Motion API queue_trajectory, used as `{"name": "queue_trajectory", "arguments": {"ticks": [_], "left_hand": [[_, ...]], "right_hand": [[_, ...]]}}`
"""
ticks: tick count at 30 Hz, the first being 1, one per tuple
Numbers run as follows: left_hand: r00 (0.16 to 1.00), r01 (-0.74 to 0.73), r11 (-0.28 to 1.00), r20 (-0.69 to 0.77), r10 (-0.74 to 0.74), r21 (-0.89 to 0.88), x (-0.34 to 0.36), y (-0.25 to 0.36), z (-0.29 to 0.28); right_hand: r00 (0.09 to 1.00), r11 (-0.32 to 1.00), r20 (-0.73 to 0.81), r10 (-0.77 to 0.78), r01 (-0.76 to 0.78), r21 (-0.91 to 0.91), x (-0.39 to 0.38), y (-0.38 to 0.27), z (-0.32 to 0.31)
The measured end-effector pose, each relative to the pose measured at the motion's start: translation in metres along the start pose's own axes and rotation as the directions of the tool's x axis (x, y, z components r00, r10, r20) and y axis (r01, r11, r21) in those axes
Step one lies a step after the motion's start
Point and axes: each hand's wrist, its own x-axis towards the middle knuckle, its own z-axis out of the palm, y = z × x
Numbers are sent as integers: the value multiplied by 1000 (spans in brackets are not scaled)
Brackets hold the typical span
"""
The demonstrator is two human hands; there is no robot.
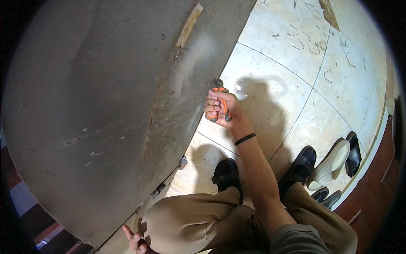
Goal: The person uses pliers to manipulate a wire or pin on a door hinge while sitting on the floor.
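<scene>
Basically, a pair of orange-and-black pliers (225, 106) is gripped in the right hand (235, 105) near the middle of the frame, with the fingers wrapped round the handles. Its head is held right at the edge of the big grey-brown panel (114, 106) filling the left side. The left hand (134, 241) is half cut off at lower left, one finger stuck out; whether anything's held can't be told. Bent wires (349, 60) are scattered across the tiled floor (253, 63), upper right.
</scene>
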Motion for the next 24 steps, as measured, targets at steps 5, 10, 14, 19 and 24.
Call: {"name": "queue_trajectory", "arguments": {"ticks": [5, 10, 14, 19, 24], "left_hand": [[999, 33, 999, 25, -32, -22, -2, -6, -9], [991, 61, 996, 120, -53, -59, -9, -17, -30], [981, 89, 993, 181, -73, -83, -13, -20, -45], [966, 127, 987, 240, -99, -101, -16, -24, -57], [950, 162, 982, 286, -127, -99, -22, -27, -67]], "right_hand": [[970, 952, -214, -115, 46, -302, 4, 8, 0], [963, 944, -210, -171, 100, -314, 7, 16, -2], [992, 992, -45, -116, 113, -64, 8, 11, -7], [989, 974, 81, -127, 109, 199, 7, 20, 1], [979, 970, 159, -126, 88, 228, 9, 20, -5]]}}
